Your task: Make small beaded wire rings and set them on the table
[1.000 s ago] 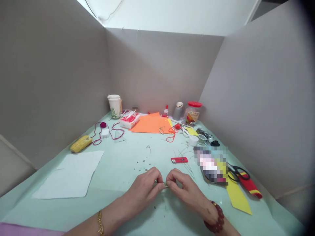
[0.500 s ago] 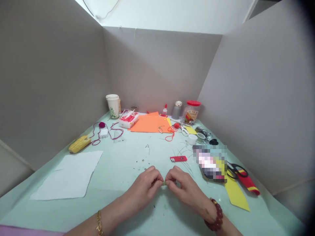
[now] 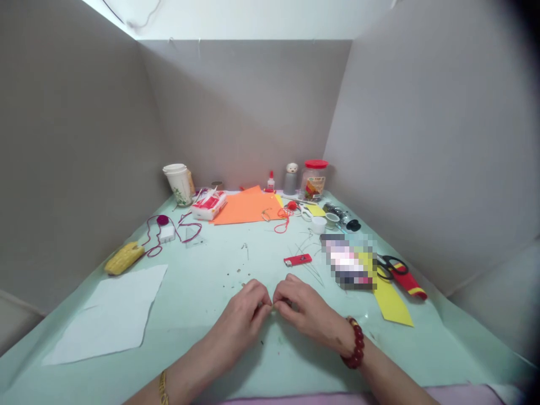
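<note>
My left hand (image 3: 244, 312) and my right hand (image 3: 301, 306) rest low on the pale green table cover (image 3: 202, 270), fingertips pinched together and meeting at a tiny greenish-yellow piece (image 3: 272, 305). Both hands are closed on it; it is too small to name. A gold bracelet (image 3: 162, 389) is on my left wrist, a dark red bead bracelet (image 3: 354, 350) on my right. A red lighter (image 3: 297, 260) lies just beyond my right hand.
A white sheet (image 3: 105, 315) lies at left, a yellow corn-shaped object (image 3: 123, 257) behind it. Orange paper (image 3: 247, 207), a paper cup (image 3: 179, 183), a tissue pack (image 3: 207, 204), glue (image 3: 270, 181) and a red-lidded jar (image 3: 314, 179) stand at the back. Scissors (image 3: 390, 264) and yellow paper (image 3: 390, 298) lie right. Grey partitions enclose the table.
The view has swung to the right and tilted, so everything sits further left and lower. My hands stay pinched together on the small piece, fingers a little closer.
</note>
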`<state>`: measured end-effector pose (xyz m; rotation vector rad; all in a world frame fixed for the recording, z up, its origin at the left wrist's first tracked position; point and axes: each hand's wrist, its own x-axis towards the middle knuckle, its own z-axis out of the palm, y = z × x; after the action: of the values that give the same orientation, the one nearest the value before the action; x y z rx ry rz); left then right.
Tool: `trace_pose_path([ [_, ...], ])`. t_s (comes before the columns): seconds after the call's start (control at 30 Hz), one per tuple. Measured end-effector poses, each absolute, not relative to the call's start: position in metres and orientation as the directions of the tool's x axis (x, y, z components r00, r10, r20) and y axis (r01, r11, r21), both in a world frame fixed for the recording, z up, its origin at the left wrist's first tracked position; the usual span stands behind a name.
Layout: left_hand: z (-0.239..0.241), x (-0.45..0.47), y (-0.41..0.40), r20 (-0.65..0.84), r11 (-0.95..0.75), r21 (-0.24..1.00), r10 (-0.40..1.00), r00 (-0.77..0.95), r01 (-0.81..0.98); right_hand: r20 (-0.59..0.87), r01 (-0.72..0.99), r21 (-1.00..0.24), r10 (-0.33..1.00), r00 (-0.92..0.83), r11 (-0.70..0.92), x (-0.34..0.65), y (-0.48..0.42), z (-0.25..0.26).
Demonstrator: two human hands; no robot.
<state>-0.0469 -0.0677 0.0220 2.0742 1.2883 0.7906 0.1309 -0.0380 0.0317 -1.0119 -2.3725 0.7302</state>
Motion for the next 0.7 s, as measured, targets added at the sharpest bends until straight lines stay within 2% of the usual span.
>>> trace_pose_path([
  [0.1, 0.019, -0.046, -0.067, 0.068, -0.25, 0.802, 0.94, 0.333, 0.543, 0.183, 0.514, -0.631, 0.756, -0.629, 0.581, 0.132, -0.038, 0.033],
  [0.2, 0.015, -0.047, -0.064, -0.069, -0.093, 0.912, 0.926, 0.371, 0.4, 0.157, 0.522, -0.656, 0.775, -0.612, 0.546, 0.131, -0.039, 0.035],
  [0.3, 0.011, -0.047, -0.062, -0.13, 0.012, 0.959, 0.905, 0.404, 0.282, 0.151, 0.53, -0.656, 0.781, -0.606, 0.537, 0.13, -0.04, 0.035],
  [0.4, 0.009, -0.047, -0.06, -0.154, 0.057, 0.968, 0.904, 0.399, 0.245, 0.14, 0.523, -0.675, 0.786, -0.602, 0.52, 0.132, -0.038, 0.036],
  [0.57, 0.015, -0.048, -0.06, -0.103, 0.036, 0.985, 0.907, 0.408, 0.17, 0.003, 0.389, -0.875, 0.806, -0.592, 0.289, 0.144, -0.032, 0.044],
  [0.7, 0.026, -0.049, -0.061, -0.092, 0.03, 0.987, 0.91, 0.403, 0.157, -0.05, 0.359, -0.907, 0.789, -0.612, 0.22, 0.148, -0.03, 0.048],
])
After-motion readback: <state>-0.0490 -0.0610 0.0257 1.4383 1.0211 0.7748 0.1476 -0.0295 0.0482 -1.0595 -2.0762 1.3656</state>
